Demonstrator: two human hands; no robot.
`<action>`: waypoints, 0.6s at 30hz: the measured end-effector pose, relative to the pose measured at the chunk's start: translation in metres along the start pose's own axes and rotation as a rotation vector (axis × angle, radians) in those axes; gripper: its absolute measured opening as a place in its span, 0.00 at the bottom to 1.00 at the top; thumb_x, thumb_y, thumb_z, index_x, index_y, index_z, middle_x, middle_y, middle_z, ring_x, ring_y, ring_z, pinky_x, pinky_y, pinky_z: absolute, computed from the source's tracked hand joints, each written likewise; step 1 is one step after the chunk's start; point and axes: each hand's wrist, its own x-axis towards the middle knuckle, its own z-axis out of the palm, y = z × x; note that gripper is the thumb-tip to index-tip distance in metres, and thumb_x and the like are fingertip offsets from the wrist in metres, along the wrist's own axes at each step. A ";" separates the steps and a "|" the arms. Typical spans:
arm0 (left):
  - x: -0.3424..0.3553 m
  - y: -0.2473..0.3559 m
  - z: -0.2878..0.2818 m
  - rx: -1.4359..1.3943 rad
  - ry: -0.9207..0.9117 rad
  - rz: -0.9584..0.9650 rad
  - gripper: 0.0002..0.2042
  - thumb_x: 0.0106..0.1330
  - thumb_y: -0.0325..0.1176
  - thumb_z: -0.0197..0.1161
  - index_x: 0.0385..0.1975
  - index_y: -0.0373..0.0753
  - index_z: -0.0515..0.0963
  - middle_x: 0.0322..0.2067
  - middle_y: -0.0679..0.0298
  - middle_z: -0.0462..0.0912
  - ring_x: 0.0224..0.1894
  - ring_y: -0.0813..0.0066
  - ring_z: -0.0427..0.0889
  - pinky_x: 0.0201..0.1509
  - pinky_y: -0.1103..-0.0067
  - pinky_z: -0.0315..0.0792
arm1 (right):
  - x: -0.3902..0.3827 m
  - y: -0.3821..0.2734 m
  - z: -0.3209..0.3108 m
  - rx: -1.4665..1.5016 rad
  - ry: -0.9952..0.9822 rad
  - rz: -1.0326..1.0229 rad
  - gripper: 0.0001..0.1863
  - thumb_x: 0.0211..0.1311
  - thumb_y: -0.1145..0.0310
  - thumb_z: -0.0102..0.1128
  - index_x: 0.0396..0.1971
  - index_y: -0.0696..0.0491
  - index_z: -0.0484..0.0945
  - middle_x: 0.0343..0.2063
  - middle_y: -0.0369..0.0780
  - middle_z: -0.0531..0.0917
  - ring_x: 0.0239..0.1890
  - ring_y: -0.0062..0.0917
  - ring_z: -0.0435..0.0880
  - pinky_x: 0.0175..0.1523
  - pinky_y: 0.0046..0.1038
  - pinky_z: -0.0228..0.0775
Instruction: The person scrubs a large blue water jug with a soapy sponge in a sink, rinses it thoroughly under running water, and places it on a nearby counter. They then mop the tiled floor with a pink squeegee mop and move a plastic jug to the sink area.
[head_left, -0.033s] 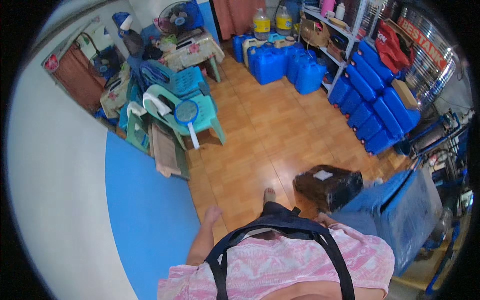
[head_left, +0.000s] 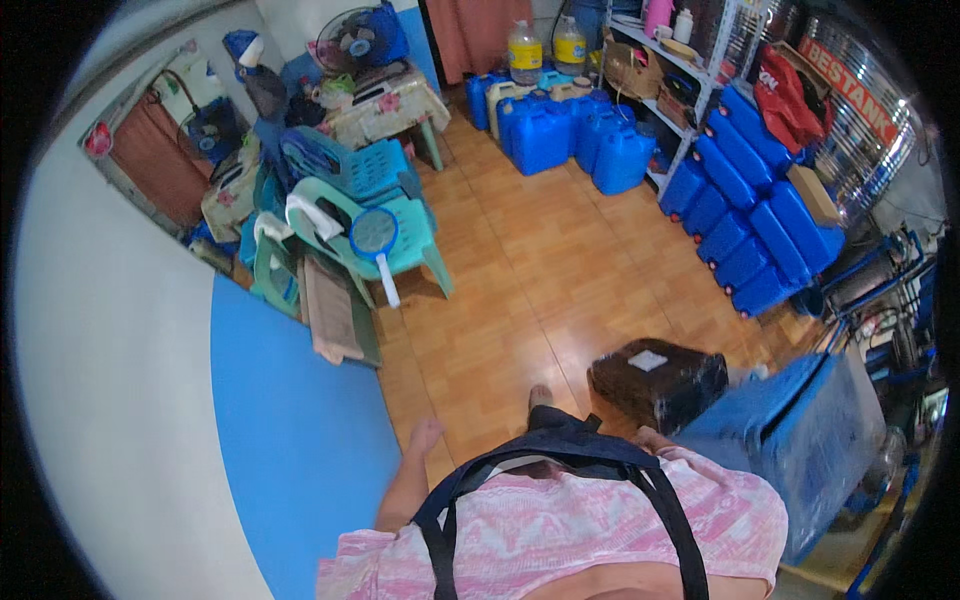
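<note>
My left hand (head_left: 427, 436) hangs low beside the blue-and-white wall, its fingers loosely curled with nothing seen in them. At my right side, my right hand (head_left: 653, 440) shows only in part beside my shirt, its fingers mostly hidden. It is nearest to a black plastic-wrapped package (head_left: 660, 385) with a white label on the floor and a large blue lidded bin (head_left: 745, 410). Whether it touches either one, I cannot tell. A dark apron (head_left: 560, 440) with black straps covers my front.
Green plastic chairs (head_left: 410, 235) with a blue-rimmed bug-swatter racket (head_left: 375, 235) stand left. Beyond are a cloth-covered table (head_left: 390, 108) and a fan (head_left: 352, 45). Blue jugs (head_left: 540, 135) line the back; more blue containers (head_left: 760, 215) are stacked by a metal shelf (head_left: 690, 125) at right.
The view has tipped slightly, so the room's things sit a little lower. Both hands keep nearly the same place.
</note>
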 end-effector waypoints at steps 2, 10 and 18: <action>0.014 0.015 -0.017 0.584 0.007 0.276 0.14 0.60 0.42 0.63 0.35 0.37 0.85 0.38 0.51 0.87 0.41 0.52 0.86 0.37 0.62 0.79 | 0.047 -0.045 -0.066 -0.127 0.038 0.035 0.11 0.59 0.59 0.63 0.26 0.51 0.84 0.21 0.42 0.86 0.17 0.30 0.84 0.23 0.34 0.77; 0.068 0.048 -0.091 -0.151 -0.187 -0.368 0.13 0.60 0.42 0.64 0.33 0.38 0.85 0.36 0.53 0.87 0.39 0.52 0.86 0.36 0.62 0.79 | 0.201 -0.307 -0.285 -0.411 0.274 -0.490 0.17 0.61 0.59 0.59 0.43 0.53 0.85 0.33 0.44 0.89 0.29 0.27 0.89 0.37 0.33 0.82; 0.259 0.061 -0.179 -0.192 -0.278 -0.459 0.12 0.59 0.41 0.64 0.32 0.38 0.84 0.35 0.55 0.87 0.37 0.53 0.86 0.36 0.62 0.79 | 0.283 -0.478 -0.391 -0.206 0.126 -0.303 0.20 0.56 0.60 0.66 0.48 0.53 0.85 0.36 0.43 0.89 0.33 0.28 0.89 0.42 0.31 0.81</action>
